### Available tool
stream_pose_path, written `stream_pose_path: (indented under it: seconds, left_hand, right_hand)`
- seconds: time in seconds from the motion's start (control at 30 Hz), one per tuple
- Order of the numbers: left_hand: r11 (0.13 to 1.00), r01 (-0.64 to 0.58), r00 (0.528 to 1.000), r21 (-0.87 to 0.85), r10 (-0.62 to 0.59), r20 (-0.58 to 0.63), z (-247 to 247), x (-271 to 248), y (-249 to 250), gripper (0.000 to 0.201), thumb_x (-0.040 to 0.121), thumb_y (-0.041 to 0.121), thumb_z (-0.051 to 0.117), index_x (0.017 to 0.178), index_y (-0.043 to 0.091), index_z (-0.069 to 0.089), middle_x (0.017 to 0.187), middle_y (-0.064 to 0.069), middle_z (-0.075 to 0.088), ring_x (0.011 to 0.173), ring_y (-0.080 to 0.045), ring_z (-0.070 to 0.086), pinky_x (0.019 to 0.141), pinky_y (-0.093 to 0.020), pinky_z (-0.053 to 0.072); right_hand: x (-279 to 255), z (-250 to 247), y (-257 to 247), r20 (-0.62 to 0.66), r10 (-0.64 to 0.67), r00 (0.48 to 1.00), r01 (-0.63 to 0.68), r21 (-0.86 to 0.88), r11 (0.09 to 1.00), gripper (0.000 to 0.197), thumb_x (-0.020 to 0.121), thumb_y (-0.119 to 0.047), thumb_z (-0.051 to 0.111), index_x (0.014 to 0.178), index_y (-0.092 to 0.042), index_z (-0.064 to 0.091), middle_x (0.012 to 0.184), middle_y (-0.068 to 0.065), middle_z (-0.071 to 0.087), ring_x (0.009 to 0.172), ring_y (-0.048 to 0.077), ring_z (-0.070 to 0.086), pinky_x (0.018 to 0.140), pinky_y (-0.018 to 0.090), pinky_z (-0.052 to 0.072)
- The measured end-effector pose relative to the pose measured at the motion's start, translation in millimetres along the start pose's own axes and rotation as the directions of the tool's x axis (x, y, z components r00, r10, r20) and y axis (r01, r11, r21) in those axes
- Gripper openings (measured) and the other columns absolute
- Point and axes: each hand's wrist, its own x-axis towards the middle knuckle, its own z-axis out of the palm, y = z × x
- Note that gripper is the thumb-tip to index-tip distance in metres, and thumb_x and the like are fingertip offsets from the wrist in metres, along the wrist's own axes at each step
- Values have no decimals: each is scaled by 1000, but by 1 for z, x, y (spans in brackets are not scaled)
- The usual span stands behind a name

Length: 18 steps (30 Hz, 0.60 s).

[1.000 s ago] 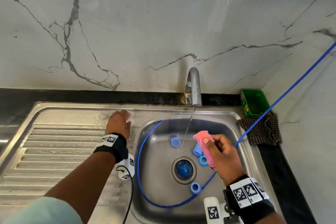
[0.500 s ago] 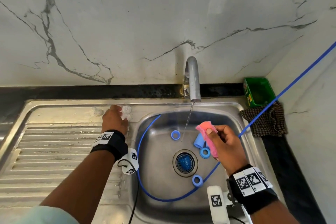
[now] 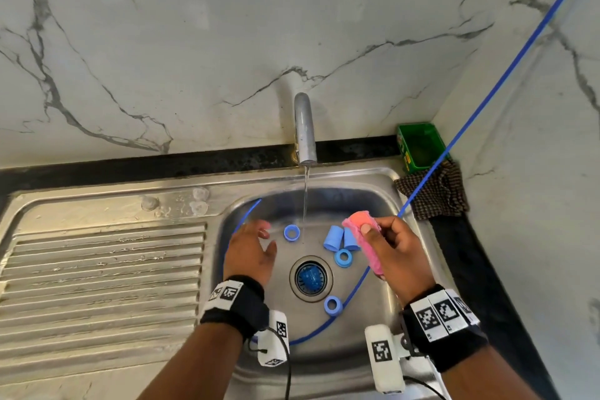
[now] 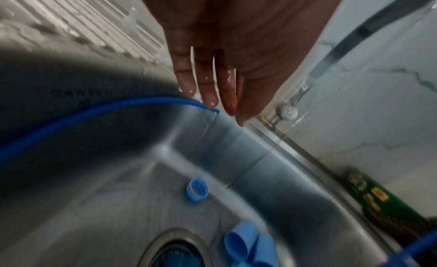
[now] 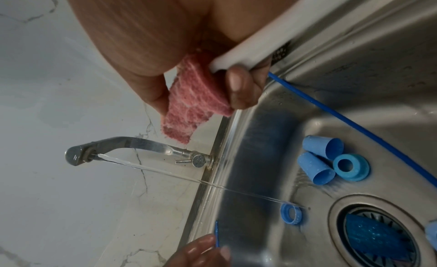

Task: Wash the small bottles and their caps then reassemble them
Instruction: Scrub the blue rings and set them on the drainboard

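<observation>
Three small clear bottles [image 3: 198, 201] stand on the steel ledge left of the basin. Blue caps lie in the sink basin [image 3: 259, 328]: a ring cap [image 3: 291, 232] under the water stream, two cone caps [image 3: 334, 238] side by side, another ring [image 3: 343, 258] beside them, and one ring [image 3: 333, 305] below the drain. My left hand [image 3: 259, 237] hovers over the basin's left side, wet fingers [image 4: 210, 95] straight, holding nothing. My right hand [image 3: 386, 247] grips a folded pink sponge [image 3: 365, 234] above the cone caps [image 5: 315, 168].
The tap [image 3: 305, 130] runs a thin stream into the basin. A blue cable [image 3: 487, 97] loops through the sink and up to the right. A green box [image 3: 420, 146] and a checked cloth [image 3: 435, 191] sit at the back right. The ribbed drainboard [image 3: 104, 276] lies to the left.
My left hand has left the clear bottles on the ledge and come back over the basin, empty. The right hand still holds the sponge in about the same spot.
</observation>
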Motion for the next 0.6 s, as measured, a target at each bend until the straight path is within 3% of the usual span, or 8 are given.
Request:
stream_pose_path:
  seconds: [0.17, 0.3, 0.4, 0.5, 0.6]
  left_hand:
    - [999, 25, 974, 44, -34, 225, 45, -11, 5, 16, 87, 22, 69, 101, 28, 65, 90, 12, 68, 83, -11, 66, 84, -33, 56]
    - [990, 33, 927, 134, -80, 367, 72, -11, 7, 12, 90, 30, 69, 101, 31, 66, 100, 11, 70, 92, -12, 66, 87, -30, 55]
    - [974, 88, 912, 211, -163, 376, 82, 5, 3, 14, 91, 30, 66, 105, 29, 68, 106, 5, 72, 99, -17, 67, 92, -32, 54]
    - [956, 163, 909, 242, -241, 340, 89, 31, -6, 24, 90, 25, 67, 114, 26, 64, 112, 1, 70, 104, -20, 66, 95, -29, 51]
    - [952, 177, 912, 251, -254, 320, 96, 54, -11, 34, 89, 20, 65, 122, 27, 60, 116, -3, 66, 106, -25, 64, 96, -33, 51]
  right_hand:
    - [-4, -16, 0, -23, -2, 1000, 2, 9, 1000, 15, 90, -36, 70, 93, -23, 65, 81, 2, 72, 66, 4, 61, 58, 19, 48]
    - [1, -30, 5, -38, 16, 999, -16, 16, 1000, 11, 91, -32, 71, 92, -23, 64, 74, -5, 68, 63, 2, 58, 57, 19, 48]
    - [8, -39, 7, -59, 16, 998, -16, 11, 1000, 9, 91, -28, 72, 89, -23, 64, 67, -12, 66, 60, -3, 56, 55, 12, 46]
    - [19, -45, 12, -50, 31, 998, -31, -3, 999, 10, 90, -31, 71, 90, -23, 65, 68, -16, 67, 60, -2, 57, 55, 15, 47]
    - [27, -47, 16, -40, 40, 998, -40, 11, 999, 9, 90, -28, 71, 91, -22, 65, 67, -15, 65, 61, -3, 56, 56, 14, 46]
